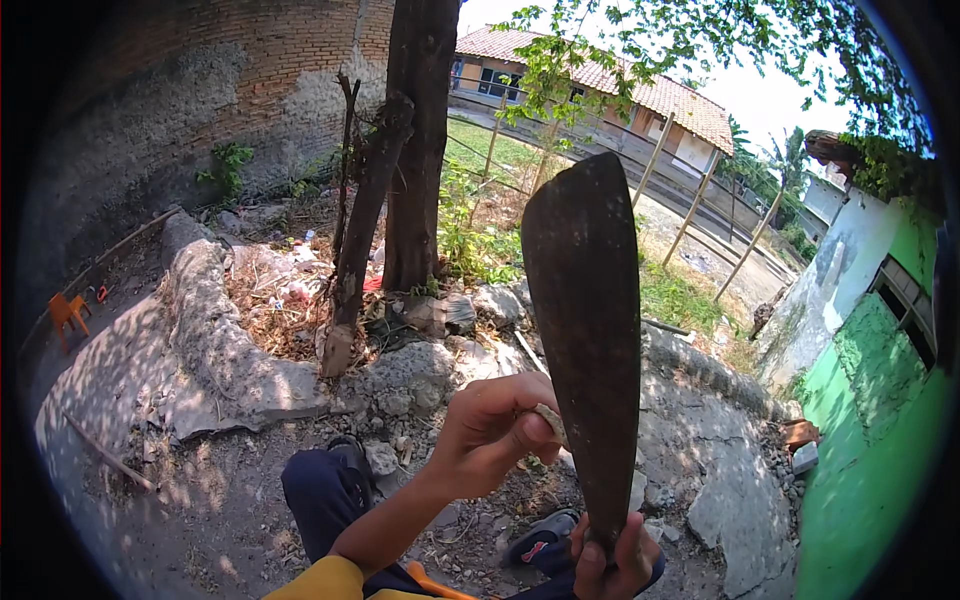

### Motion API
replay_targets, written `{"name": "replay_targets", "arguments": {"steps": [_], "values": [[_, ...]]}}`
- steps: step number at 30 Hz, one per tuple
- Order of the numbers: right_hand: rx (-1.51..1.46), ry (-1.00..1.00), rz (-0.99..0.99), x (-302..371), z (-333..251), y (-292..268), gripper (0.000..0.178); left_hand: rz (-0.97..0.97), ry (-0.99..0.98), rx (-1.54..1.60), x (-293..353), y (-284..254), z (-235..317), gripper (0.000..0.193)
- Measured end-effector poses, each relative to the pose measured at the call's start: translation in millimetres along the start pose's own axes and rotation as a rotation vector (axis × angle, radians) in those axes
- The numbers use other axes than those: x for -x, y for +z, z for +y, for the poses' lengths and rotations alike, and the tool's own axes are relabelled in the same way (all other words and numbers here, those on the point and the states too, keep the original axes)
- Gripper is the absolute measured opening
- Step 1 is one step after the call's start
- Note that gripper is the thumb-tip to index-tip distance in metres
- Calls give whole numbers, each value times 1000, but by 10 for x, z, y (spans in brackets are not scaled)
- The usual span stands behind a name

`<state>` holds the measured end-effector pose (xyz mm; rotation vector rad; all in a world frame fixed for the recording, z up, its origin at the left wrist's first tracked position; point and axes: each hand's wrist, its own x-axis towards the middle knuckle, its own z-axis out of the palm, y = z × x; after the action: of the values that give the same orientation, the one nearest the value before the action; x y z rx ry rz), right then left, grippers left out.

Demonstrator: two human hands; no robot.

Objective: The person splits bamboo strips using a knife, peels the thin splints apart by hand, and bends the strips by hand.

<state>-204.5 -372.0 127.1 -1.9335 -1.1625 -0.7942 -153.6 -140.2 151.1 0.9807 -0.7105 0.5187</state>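
A broad, dark machete (pixel 583 300) stands nearly upright in front of me, its wide end up and its blade narrowing downward. At its lower end my right hand (pixel 613 562) is closed around it; the handle is mostly hidden by the fingers and the picture's lower edge. My left hand (pixel 497 430) pinches a small, pale, flat piece (pixel 552 420), perhaps stone, between thumb and fingers. That piece sits at the left edge of the blade, at its lower middle. Some left fingertips are hidden behind the blade, and whether the piece touches it I cannot tell.
My knees in dark trousers (pixel 318 505) and a sandal (pixel 540 535) are below. Broken concrete (pixel 250 385) and rubble surround me. Ahead stand a tree trunk (pixel 415 150) and a bamboo fence (pixel 690 205). A green wall (pixel 860 430) is at right, an orange chair (pixel 68 315) at far left.
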Motion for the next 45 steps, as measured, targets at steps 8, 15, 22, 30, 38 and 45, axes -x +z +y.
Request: {"name": "replay_targets", "arguments": {"steps": [8, 15, 22, 30, 38, 45], "values": [[-110, 19, 16, -16, 45, 78, 73, 29, 78, -49, -33, 5, 18, 24], [-228, 27, -14, -47, 165, -73, 67, -30, 31, -64, -63, -49, 66, 17], [0, -77, -41, -168, 146, -277, 64, -29, 29, -112, -86, -53, 71, 12], [-303, 82, -73, -116, 147, -290, 62, -54, 32, -75, -105, -26, 110, 11], [-244, 142, -84, -258, 312, -341, 72, -59, -59, 5, -287, -47, 39, 19], [-129, 201, -113, -579, 469, -417, 70, -54, -162, 25, -544, -224, -237, 28]]}}
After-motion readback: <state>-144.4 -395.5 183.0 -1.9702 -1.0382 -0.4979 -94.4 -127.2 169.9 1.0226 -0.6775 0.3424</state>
